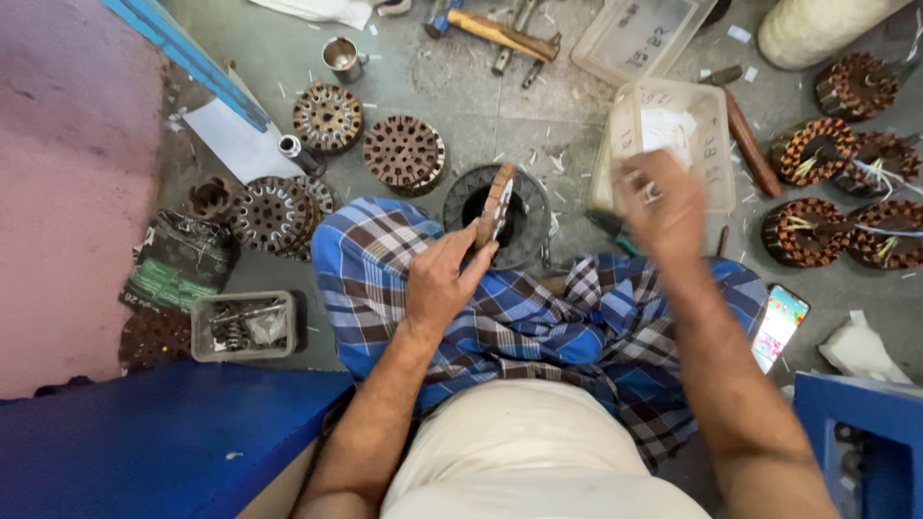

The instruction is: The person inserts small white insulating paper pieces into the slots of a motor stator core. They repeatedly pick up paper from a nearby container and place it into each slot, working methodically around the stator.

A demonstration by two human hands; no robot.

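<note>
At the lower right of the frame, on the floor beside my knee, lies a phone (pixel 780 327) with its screen lit in bright mixed colours. At the left, a crumpled dark packet (pixel 179 261) with a green patch sits above a grey tray. Near the top right, two clear plastic boxes (pixel 673 135) carry handwritten marks on their walls; the nearer one holds what may be white paper (pixel 666 128).

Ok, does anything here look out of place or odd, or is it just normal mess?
One thing stands out: a lit phone lies on the floor beside the person's right knee, close to the wound copper coils. Pale scraps litter the floor around the bare stator cores. Nothing looks spilled or broken.
</note>
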